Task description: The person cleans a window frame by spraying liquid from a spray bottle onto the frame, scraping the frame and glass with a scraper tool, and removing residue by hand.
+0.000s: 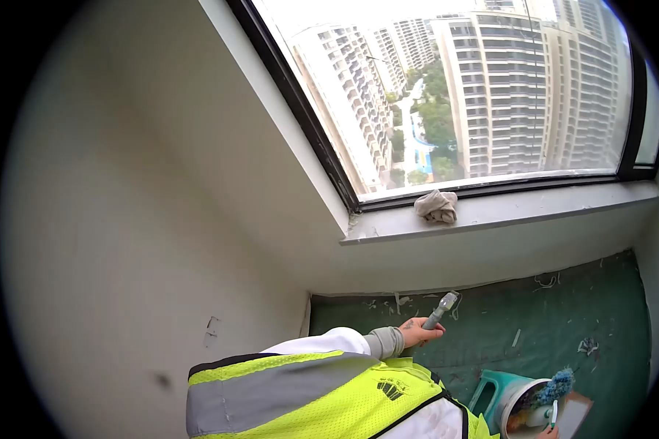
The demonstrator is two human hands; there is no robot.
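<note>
My left hand is closed around a grey-handled tool with a pale, shiny head that points away from me. The exact kind of tool is not clear. At the bottom edge, my right hand shows only in part, by the mouth of a white bucket. Its fingers appear closed on a slim white-and-green stick. Inside the bucket are a fluffy blue duster, a white container and something orange-brown.
A teal plastic stool stands against the bucket. A crumpled beige cloth lies on the windowsill below a large window. Scraps litter the green floor covering. A plain wall rises at left.
</note>
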